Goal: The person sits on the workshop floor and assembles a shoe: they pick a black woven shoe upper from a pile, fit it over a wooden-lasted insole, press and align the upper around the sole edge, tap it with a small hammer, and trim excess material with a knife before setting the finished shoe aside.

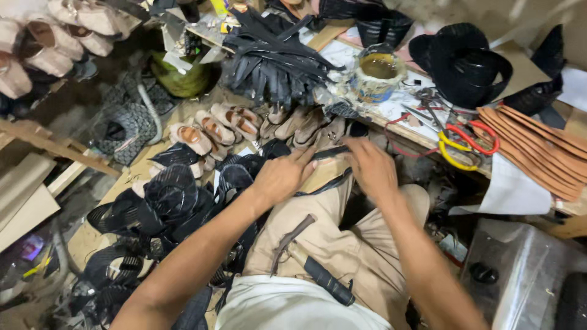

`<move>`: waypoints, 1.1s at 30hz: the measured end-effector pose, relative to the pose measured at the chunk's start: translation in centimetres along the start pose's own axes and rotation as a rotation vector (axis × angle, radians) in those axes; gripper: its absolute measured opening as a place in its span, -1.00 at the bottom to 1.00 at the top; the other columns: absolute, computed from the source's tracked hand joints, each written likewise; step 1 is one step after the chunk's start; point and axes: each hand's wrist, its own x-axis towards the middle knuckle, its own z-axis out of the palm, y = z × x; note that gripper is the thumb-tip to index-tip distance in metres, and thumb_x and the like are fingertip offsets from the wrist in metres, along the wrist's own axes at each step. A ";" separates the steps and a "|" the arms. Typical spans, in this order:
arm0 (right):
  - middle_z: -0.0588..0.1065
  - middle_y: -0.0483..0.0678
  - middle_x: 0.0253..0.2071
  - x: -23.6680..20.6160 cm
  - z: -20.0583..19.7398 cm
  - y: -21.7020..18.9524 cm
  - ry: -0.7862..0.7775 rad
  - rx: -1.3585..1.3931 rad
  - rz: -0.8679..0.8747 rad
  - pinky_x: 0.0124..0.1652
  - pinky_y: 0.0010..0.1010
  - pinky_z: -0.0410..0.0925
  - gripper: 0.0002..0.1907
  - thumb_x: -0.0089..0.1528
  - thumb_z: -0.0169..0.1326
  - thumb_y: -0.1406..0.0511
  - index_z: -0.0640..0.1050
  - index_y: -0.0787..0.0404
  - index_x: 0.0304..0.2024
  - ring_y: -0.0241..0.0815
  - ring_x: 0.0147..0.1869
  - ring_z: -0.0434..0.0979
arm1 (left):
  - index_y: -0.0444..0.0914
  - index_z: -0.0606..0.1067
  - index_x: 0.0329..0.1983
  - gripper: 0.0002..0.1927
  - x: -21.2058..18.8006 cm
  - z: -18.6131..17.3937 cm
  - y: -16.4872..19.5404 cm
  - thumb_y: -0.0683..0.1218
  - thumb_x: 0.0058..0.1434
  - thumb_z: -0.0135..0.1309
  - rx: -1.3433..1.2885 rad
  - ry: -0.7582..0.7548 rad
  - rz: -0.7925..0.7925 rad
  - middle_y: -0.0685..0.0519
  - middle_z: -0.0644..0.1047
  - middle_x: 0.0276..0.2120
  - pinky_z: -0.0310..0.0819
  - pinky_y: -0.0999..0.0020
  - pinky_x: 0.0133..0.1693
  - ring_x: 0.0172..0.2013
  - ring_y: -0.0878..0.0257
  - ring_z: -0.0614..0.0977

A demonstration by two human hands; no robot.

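Cluttered shoe bench, work balanced on knee. Both my hands, left hand (282,177) and right hand (370,167), press black strap (330,151) onto tan sole (323,174), fingers flat, not closed. Risk: strap creeps sideways under uneven pressure; hammer (318,274) on lap may slide off.

Glue tin (379,76) behind scissors (468,143) (on bench (403,110)); sandals (214,128) left.

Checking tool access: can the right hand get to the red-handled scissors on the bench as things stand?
Probably yes. The right hand rests on the black strip over the knee; the red-handled scissors lie uncovered to its right on the workbench edge, with nothing standing between.
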 end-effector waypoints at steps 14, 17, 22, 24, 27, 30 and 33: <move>0.49 0.04 -0.47 -2.6 4.1 -8.6 -0.019 0.518 0.780 -0.31 -0.33 0.35 -0.63 0.38 0.03 0.15 0.55 0.34 -0.33 -0.12 -0.39 0.48 | -0.34 0.27 0.39 -0.26 -2.6 0.7 0.5 -0.09 0.13 0.15 -0.246 0.014 -0.014 -0.23 0.37 0.30 0.36 0.12 0.14 0.18 -0.20 0.46; 0.48 0.07 -0.49 -1.9 3.7 -9.0 0.020 0.583 0.742 -0.35 -0.31 0.33 -0.66 0.35 0.09 0.17 0.55 0.36 -0.34 -0.15 -0.40 0.43 | -0.30 0.33 0.38 -0.33 -2.1 0.6 1.4 -0.14 0.15 0.09 -0.249 0.051 0.001 -0.20 0.41 0.30 0.38 0.16 0.19 0.21 -0.13 0.50; 0.60 0.05 -0.34 0.2 -0.3 -4.1 0.034 0.408 0.516 -0.26 -0.32 0.40 -0.78 0.25 0.17 0.24 0.64 0.28 -0.20 -0.13 -0.30 0.55 | -0.30 0.39 0.30 -0.30 -0.6 -0.5 -0.1 -0.05 0.07 0.25 -0.348 0.059 -0.036 -0.20 0.48 0.22 0.37 0.18 0.18 0.21 -0.09 0.51; 0.56 0.21 -0.26 2.2 -3.6 1.9 0.230 -0.033 0.251 -0.19 -0.07 0.39 -0.85 0.25 0.08 0.40 0.61 0.32 -0.16 0.25 -0.17 0.54 | -0.27 0.42 0.30 -0.31 -0.2 -0.6 -1.0 -0.03 0.07 0.26 -0.377 0.038 -0.111 -0.21 0.51 0.17 0.38 0.21 0.18 0.18 -0.06 0.54; 0.47 0.20 0.09 4.6 -7.7 10.6 0.138 -0.571 0.301 0.10 0.13 0.20 -0.61 0.39 0.05 0.25 0.58 0.32 0.21 0.24 0.21 0.35 | -0.29 0.37 0.34 -0.27 0.0 -0.1 -1.6 -0.01 0.10 0.25 -0.385 0.049 -0.075 -0.24 0.50 0.19 0.39 0.20 0.14 0.17 -0.09 0.54; 0.47 0.22 0.02 6.2 -8.6 15.0 -0.150 -0.717 0.352 0.03 0.23 0.17 -0.53 0.31 0.14 0.06 0.62 0.32 0.01 0.27 0.16 0.34 | -0.24 0.43 0.31 -0.23 0.3 0.6 -1.8 0.08 0.03 0.34 -0.485 -0.040 -0.268 -0.18 0.64 0.03 0.48 0.32 0.11 0.05 0.09 0.69; 0.46 0.26 0.07 7.1 -8.8 15.5 -0.299 -0.547 0.451 0.08 0.14 0.25 -0.62 0.33 0.18 0.09 0.63 0.28 -0.05 0.28 0.16 0.38 | -0.29 0.42 0.32 -0.15 0.2 1.2 -2.4 0.02 -0.08 0.39 -0.813 -0.035 -0.246 -0.11 0.68 -0.01 0.51 0.34 0.04 -0.08 0.15 0.67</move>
